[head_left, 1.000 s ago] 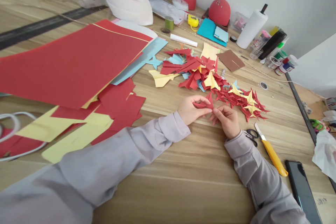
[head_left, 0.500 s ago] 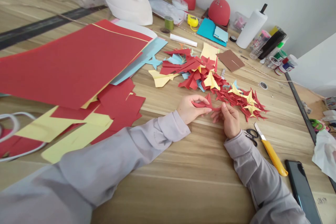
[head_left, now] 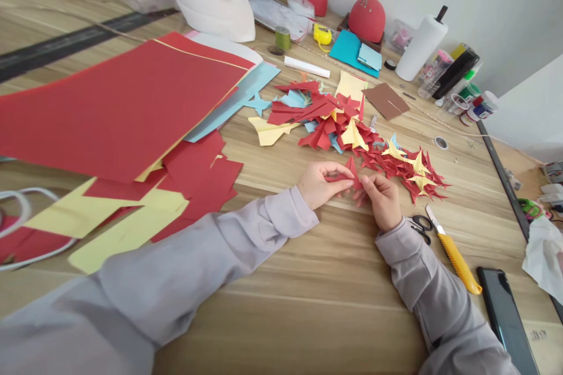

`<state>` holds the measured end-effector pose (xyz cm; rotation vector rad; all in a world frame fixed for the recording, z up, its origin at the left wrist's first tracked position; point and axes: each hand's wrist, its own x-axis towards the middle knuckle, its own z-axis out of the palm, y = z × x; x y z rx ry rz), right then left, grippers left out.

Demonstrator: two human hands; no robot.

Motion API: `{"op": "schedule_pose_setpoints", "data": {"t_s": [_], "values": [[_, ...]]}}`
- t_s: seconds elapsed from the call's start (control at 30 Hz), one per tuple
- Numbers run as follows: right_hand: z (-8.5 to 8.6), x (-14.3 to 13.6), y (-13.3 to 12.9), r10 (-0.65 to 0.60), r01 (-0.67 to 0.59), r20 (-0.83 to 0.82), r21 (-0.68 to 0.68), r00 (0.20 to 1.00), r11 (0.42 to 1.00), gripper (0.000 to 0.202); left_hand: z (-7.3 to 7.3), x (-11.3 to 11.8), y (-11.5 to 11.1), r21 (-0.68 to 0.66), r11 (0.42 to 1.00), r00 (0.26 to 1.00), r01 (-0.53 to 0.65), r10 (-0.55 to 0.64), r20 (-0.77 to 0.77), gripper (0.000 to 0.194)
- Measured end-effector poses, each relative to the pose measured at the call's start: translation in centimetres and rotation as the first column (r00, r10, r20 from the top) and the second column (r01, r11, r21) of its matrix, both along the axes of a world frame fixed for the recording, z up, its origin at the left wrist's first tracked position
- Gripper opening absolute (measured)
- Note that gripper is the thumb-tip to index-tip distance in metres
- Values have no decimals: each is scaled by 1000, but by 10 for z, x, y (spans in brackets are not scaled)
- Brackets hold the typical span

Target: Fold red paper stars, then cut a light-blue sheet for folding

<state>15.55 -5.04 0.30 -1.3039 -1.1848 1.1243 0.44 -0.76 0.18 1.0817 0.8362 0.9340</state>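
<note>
Between my two hands is a small piece of folded red paper (head_left: 353, 169), one pointed flap standing up. My left hand (head_left: 323, 183) pinches its left side between thumb and fingers. On the other side, my right hand (head_left: 382, 194) has thumb and fingertips closed at the paper's right part; the fingers hide much of it. Just beyond lies a heap of folded paper pieces (head_left: 323, 123), mostly red with some yellow and blue. A tighter cluster of small red folded pieces (head_left: 400, 170), topped with a few yellow ones, is right of it.
Large red sheets (head_left: 145, 105) and cut red and yellow strips (head_left: 132, 234) cover the left. Near my right forearm lie black scissors (head_left: 422, 227), a yellow-handled utility knife (head_left: 457, 261) and a phone (head_left: 505, 310). Bottles and jars (head_left: 468, 94) stand at the back right.
The red paper's right end, stretched out between my hands before, is now folded in or covered by my right fingers. My hands are slightly closer together.
</note>
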Motion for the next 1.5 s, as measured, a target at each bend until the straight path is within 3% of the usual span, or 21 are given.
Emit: {"op": "schedule_pose_setpoints", "data": {"t_s": [0.27, 0.6, 1.1, 1.5], "values": [[0, -3, 0, 78, -78, -2, -54, 997, 996, 34, 0, 0, 1, 38, 999, 1000, -11, 9, 28, 19], [-1, 2, -2, 151, -150, 17, -34, 988, 988, 28, -2, 0, 2, -8, 999, 999, 37, -37, 24, 18], [1, -1, -1, 68, -68, 35, -16, 997, 998, 34, 1, 0, -2, 27, 998, 997, 51, -50, -54, 13], [2, -2, 0, 20, -19, 43, -29, 999, 999, 39, -1, 0, -1, 64, 998, 996, 6, 0, -87, 24]]}}
